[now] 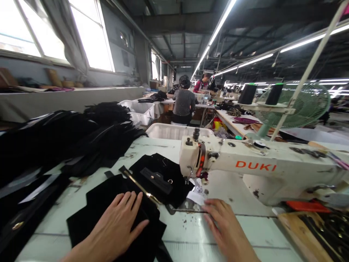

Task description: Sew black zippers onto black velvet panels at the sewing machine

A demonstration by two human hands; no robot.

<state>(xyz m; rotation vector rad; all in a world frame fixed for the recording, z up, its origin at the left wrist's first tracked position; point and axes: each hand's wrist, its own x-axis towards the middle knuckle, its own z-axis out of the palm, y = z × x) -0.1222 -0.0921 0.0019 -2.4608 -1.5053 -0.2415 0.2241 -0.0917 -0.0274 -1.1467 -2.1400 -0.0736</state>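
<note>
My left hand (118,220) lies with its fingers spread on a black fabric panel (95,203). A gold-toned zipper (139,185) runs along that panel, between it and a second black panel (160,160) with a dark patch (155,180) and small gold-coloured fittings. The second panel's right end is close to the needle area of a white sewing machine (229,160). My right hand (222,225) rests at the front of the machine bed, fingers stretched out. Its fingertips are at the edge of a small white piece (196,197), perhaps paper; whether they touch it I cannot tell.
Stacks of black pieces (68,131) cover the table's left side. White bins (174,131) stand beyond it. At right are a wooden tray (297,233) of dark, gold-edged parts, thread cones (247,94) and a green fan (308,103). A person (184,102) sits ahead.
</note>
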